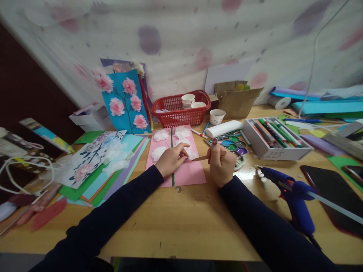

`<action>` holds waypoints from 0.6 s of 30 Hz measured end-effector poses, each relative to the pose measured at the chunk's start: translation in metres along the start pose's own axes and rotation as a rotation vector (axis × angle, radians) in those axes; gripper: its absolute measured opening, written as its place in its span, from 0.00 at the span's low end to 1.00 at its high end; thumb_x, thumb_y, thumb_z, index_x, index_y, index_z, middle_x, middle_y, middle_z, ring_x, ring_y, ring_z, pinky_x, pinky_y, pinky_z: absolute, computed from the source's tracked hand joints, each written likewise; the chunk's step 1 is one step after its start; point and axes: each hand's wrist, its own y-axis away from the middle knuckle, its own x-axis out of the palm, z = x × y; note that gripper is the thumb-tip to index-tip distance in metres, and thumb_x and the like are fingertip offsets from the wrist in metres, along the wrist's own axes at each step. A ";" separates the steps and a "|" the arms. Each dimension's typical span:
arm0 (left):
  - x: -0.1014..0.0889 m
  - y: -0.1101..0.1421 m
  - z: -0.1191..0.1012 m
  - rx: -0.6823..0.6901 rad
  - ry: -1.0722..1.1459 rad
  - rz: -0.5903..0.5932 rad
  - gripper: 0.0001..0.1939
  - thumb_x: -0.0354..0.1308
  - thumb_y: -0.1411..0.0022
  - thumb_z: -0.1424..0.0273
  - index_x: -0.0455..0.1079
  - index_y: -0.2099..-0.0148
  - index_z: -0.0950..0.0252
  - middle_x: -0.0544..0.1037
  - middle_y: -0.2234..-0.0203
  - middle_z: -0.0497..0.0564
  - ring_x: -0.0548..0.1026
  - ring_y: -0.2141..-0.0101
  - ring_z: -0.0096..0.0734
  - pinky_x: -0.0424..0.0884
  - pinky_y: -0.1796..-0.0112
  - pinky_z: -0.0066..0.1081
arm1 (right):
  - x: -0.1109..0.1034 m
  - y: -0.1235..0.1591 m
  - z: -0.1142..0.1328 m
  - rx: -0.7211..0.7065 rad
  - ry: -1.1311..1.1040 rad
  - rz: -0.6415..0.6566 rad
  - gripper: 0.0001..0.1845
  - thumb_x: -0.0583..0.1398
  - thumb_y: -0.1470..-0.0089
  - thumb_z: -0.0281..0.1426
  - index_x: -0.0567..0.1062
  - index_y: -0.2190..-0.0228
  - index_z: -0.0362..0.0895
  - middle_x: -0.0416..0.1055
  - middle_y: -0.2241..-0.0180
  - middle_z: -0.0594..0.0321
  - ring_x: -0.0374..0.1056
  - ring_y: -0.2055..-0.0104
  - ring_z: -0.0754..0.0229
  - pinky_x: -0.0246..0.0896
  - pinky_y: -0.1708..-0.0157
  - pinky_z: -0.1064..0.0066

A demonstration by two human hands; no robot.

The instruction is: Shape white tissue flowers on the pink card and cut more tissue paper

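A pink sheet lies on the table in front of me, with a green stem strip down it and several fluffy white paper flowers on both sides. My left hand rests on the sheet, its thumb and forefinger bent together at the edge of a lower right white flower; the exact grip is partly hidden. Closed around a thin brown paintbrush, my right hand is just right of the sheet. The brush's tip points left, at that same flower.
A paint palette, a white marker box and a blue glue gun are on the right. Behind stand a red basket, a paper cup and a blue flower picture. Coloured paper is stacked at left.
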 end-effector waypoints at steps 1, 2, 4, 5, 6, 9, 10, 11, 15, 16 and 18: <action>-0.001 0.000 -0.001 0.001 0.002 0.000 0.19 0.54 0.45 0.79 0.62 0.50 0.64 0.79 0.67 0.50 0.76 0.67 0.30 0.70 0.65 0.31 | 0.000 0.000 -0.001 0.000 0.008 0.004 0.27 0.45 0.39 0.39 0.61 0.87 0.46 0.57 0.88 0.68 0.56 0.84 0.66 0.49 0.78 0.72; -0.002 0.000 -0.002 0.004 0.003 -0.002 0.19 0.54 0.46 0.79 0.62 0.50 0.64 0.79 0.67 0.50 0.76 0.67 0.30 0.70 0.65 0.31 | 0.000 0.000 -0.001 -0.003 0.019 0.013 0.27 0.45 0.39 0.39 0.61 0.87 0.46 0.57 0.88 0.68 0.56 0.83 0.66 0.49 0.78 0.72; -0.008 -0.001 -0.003 0.020 0.011 -0.022 0.19 0.54 0.46 0.78 0.62 0.50 0.65 0.79 0.67 0.51 0.77 0.67 0.30 0.70 0.64 0.31 | 0.001 0.000 -0.003 -0.009 0.041 0.034 0.27 0.45 0.39 0.40 0.61 0.86 0.46 0.58 0.87 0.67 0.57 0.83 0.65 0.50 0.77 0.71; -0.014 -0.001 -0.003 0.030 0.018 -0.043 0.19 0.54 0.46 0.78 0.62 0.50 0.65 0.79 0.67 0.51 0.77 0.67 0.30 0.70 0.63 0.31 | 0.002 0.001 -0.004 -0.010 0.048 0.041 0.27 0.45 0.39 0.40 0.62 0.86 0.46 0.59 0.87 0.67 0.58 0.82 0.64 0.50 0.76 0.71; -0.020 0.000 -0.003 0.038 0.030 -0.074 0.19 0.55 0.46 0.78 0.62 0.50 0.65 0.79 0.67 0.51 0.76 0.67 0.30 0.70 0.62 0.31 | 0.003 0.001 -0.004 -0.006 0.050 0.045 0.27 0.44 0.39 0.41 0.62 0.86 0.46 0.60 0.87 0.67 0.58 0.82 0.64 0.51 0.76 0.71; -0.044 0.006 -0.002 0.036 0.071 -0.201 0.19 0.55 0.46 0.77 0.63 0.51 0.65 0.78 0.67 0.51 0.76 0.68 0.29 0.70 0.61 0.31 | 0.003 0.000 -0.004 0.028 0.039 0.053 0.28 0.44 0.39 0.43 0.63 0.86 0.46 0.60 0.87 0.67 0.59 0.81 0.64 0.51 0.76 0.72; -0.053 0.010 -0.001 0.024 0.083 -0.244 0.18 0.55 0.46 0.76 0.64 0.51 0.65 0.78 0.68 0.51 0.76 0.68 0.29 0.71 0.61 0.32 | 0.003 0.000 -0.005 0.037 0.031 0.052 0.28 0.44 0.39 0.44 0.63 0.85 0.46 0.60 0.87 0.67 0.59 0.81 0.64 0.51 0.76 0.72; -0.061 0.014 0.001 0.008 0.093 -0.284 0.18 0.55 0.46 0.75 0.64 0.52 0.66 0.78 0.68 0.51 0.76 0.68 0.29 0.71 0.61 0.32 | 0.003 0.000 -0.005 0.043 0.019 0.053 0.28 0.44 0.40 0.45 0.63 0.85 0.46 0.60 0.87 0.67 0.59 0.81 0.64 0.51 0.76 0.72; -0.094 0.037 0.018 -0.080 0.094 -0.430 0.16 0.56 0.47 0.72 0.66 0.54 0.66 0.78 0.70 0.49 0.76 0.66 0.30 0.70 0.60 0.31 | 0.002 -0.001 -0.011 0.094 -0.050 0.004 0.28 0.45 0.40 0.46 0.64 0.84 0.45 0.60 0.87 0.68 0.58 0.82 0.64 0.52 0.77 0.72; -0.103 0.043 0.025 -0.118 0.077 -0.476 0.15 0.56 0.46 0.72 0.66 0.54 0.65 0.77 0.71 0.48 0.76 0.66 0.30 0.69 0.61 0.30 | 0.002 -0.001 -0.012 0.116 -0.072 -0.016 0.28 0.45 0.41 0.46 0.64 0.84 0.45 0.60 0.87 0.68 0.58 0.83 0.64 0.52 0.77 0.72; -0.122 0.056 0.042 -0.214 0.045 -0.584 0.14 0.52 0.44 0.70 0.67 0.55 0.65 0.74 0.76 0.46 0.75 0.69 0.29 0.68 0.65 0.28 | 0.002 0.000 -0.015 0.155 -0.123 -0.051 0.28 0.45 0.41 0.47 0.65 0.84 0.45 0.59 0.87 0.68 0.57 0.83 0.65 0.51 0.78 0.72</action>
